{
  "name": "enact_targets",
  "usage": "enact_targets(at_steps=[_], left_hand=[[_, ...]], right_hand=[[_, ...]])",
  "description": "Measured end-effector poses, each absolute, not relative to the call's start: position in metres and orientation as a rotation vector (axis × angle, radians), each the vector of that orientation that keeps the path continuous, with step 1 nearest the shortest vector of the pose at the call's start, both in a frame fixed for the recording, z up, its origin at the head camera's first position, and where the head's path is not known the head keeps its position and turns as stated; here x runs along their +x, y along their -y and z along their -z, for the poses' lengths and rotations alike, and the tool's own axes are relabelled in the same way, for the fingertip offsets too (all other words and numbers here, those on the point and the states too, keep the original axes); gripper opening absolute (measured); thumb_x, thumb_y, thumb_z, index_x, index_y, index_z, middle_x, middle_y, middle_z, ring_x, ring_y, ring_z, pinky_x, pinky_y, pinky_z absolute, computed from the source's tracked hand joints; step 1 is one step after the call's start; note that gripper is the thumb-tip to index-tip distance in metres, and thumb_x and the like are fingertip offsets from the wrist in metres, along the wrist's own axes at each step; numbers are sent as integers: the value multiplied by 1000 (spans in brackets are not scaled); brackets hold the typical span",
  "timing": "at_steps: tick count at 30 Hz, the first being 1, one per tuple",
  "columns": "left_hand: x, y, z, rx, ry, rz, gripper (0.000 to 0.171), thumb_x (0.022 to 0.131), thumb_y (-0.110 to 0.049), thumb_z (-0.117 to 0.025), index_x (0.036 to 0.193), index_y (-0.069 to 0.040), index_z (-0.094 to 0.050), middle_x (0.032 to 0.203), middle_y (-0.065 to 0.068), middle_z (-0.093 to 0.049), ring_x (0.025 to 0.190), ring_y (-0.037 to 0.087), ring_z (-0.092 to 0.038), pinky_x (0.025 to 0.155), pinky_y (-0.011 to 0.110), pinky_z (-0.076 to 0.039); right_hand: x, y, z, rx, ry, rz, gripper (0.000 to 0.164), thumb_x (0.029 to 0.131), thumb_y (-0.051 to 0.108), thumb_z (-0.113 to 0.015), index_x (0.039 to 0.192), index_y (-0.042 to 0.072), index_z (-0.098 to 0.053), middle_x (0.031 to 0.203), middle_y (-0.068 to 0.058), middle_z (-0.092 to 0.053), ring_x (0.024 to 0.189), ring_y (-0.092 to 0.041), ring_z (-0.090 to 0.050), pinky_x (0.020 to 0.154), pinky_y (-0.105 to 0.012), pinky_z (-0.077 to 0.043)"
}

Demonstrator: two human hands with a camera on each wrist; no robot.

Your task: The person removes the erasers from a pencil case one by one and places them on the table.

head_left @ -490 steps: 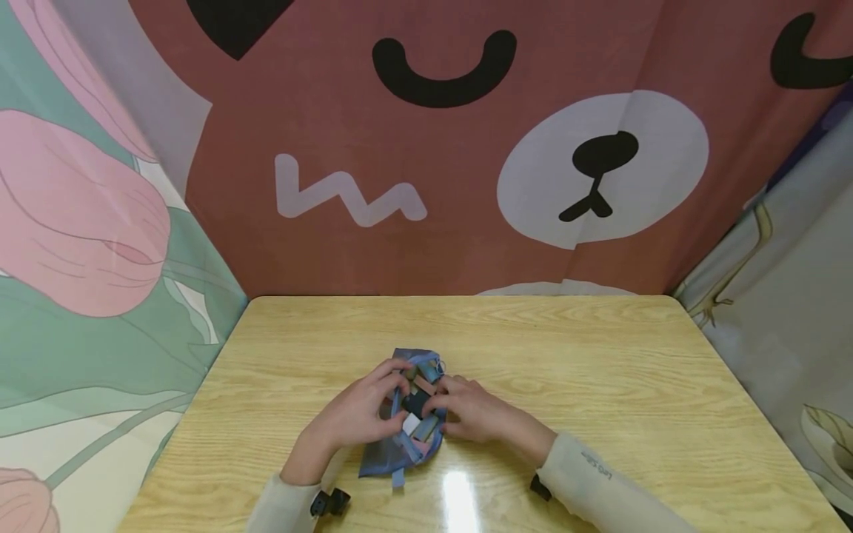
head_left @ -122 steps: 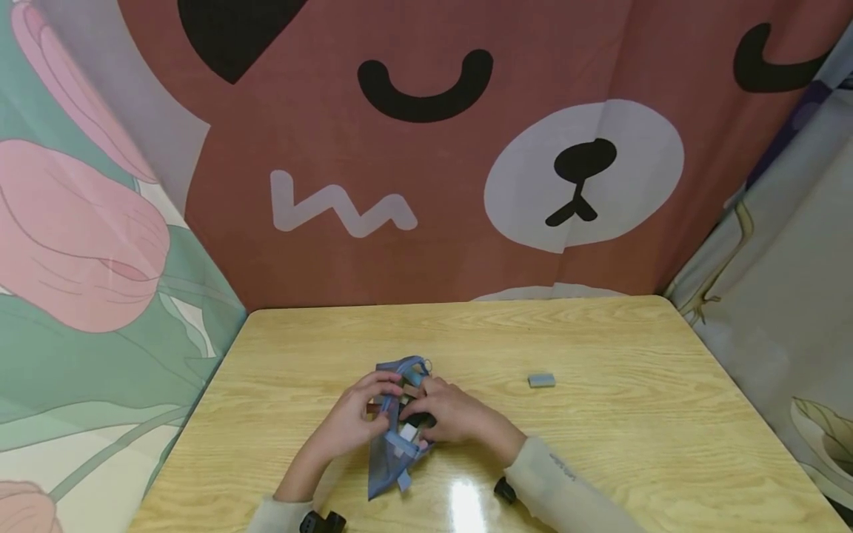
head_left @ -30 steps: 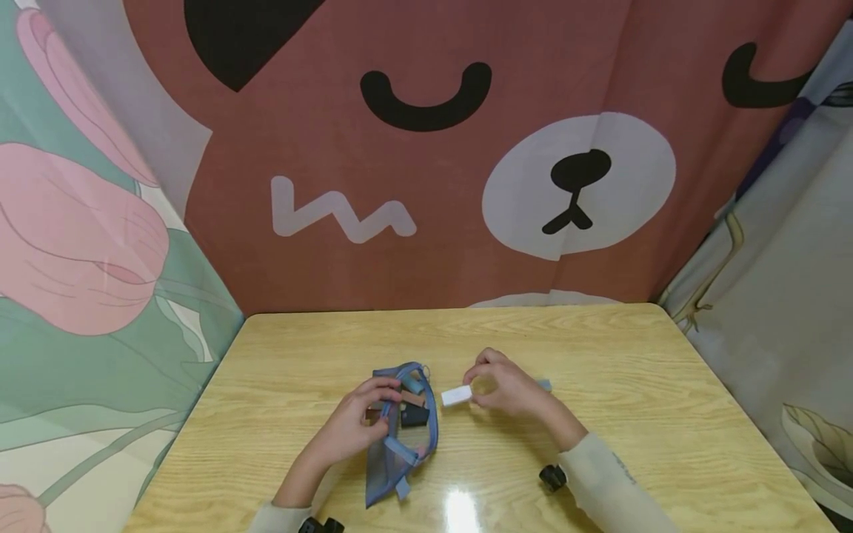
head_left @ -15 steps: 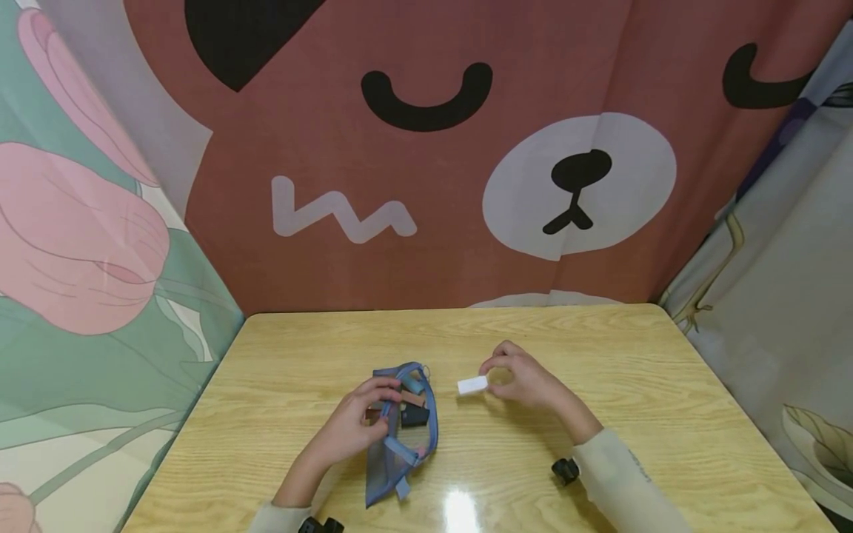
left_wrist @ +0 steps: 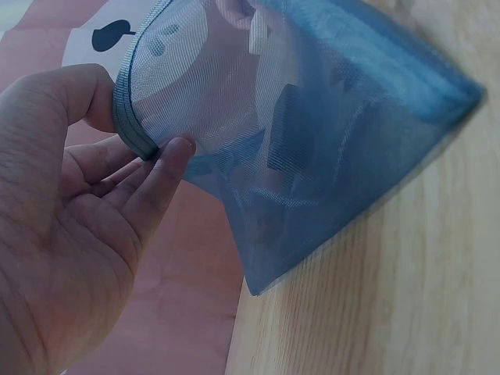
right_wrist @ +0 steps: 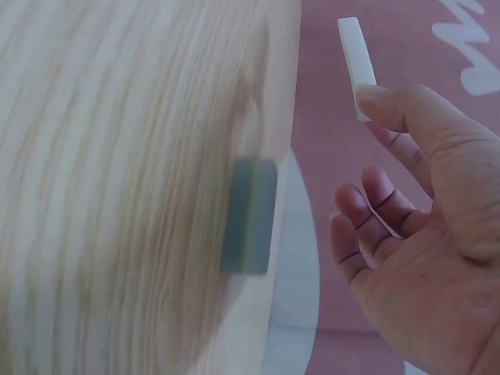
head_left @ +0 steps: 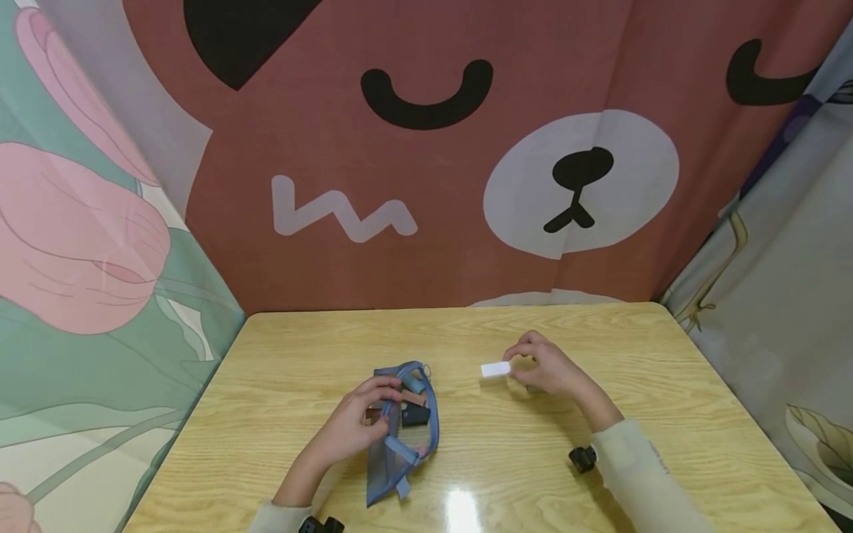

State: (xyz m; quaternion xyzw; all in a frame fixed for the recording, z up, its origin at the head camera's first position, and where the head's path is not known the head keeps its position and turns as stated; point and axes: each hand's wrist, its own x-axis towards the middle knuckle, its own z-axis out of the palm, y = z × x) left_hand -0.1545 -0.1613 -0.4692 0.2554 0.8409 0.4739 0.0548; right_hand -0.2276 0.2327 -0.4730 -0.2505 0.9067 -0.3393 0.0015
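Observation:
My left hand (head_left: 352, 428) pinches the zipped edge of a blue mesh pouch (head_left: 383, 474), which lies with its mouth spread on the table. Through the opening show a black piece (head_left: 416, 415), a brownish strip (head_left: 413, 398) and a blue piece (head_left: 412, 383). My right hand (head_left: 550, 369) pinches one end of a white rectangular block (head_left: 494, 369) between thumb and index finger, held above the table to the right of the pouch. In the right wrist view its other fingers curl loosely below. A grey-blue block (right_wrist: 250, 217) with a yellowish stripe lies on the table near that hand.
The wooden table (head_left: 320, 337) ends at a back edge against a brown curtain (head_left: 453, 244) with a bear print. Patterned curtains hang at both sides. A light reflection marks the front of the tabletop.
Earlier my right hand reached inside the pouch; it has since lifted out the white block and moved right and away from me. The grey-blue block appeared on the table earlier. My left hand stays.

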Motion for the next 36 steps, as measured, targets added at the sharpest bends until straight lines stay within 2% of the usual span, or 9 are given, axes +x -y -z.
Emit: enact_targets(at_steps=[13, 30, 36], left_hand=[[-155, 162, 470, 790, -2568, -1431, 37, 85, 3, -61, 120, -3, -69, 146, 10, -51, 123, 23, -56, 88, 34, -57], [-156, 163, 470, 793, -2544, -1445, 37, 85, 4, -60, 121, -2, -68, 146, 11, -51, 124, 25, -56, 88, 30, -56], [-156, 163, 470, 814, -2543, -1438, 36, 86, 4, -60, 121, -2, -68, 147, 13, -50, 125, 28, -55, 88, 31, -57]], right_hand=[[-242, -262, 483, -701, -2849, 1059, 20, 90, 10, -74, 109, 13, -74, 110, -16, -55, 92, -28, -52, 77, -40, -45], [-243, -278, 490, -609, -2842, 1025, 20, 92, 11, -73, 112, 10, -73, 106, -15, -53, 88, -24, -48, 76, -39, -45], [-244, -281, 491, -551, -2839, 1026, 19, 92, 11, -73, 111, 9, -74, 102, -13, -52, 84, -22, -43, 72, -37, -40]])
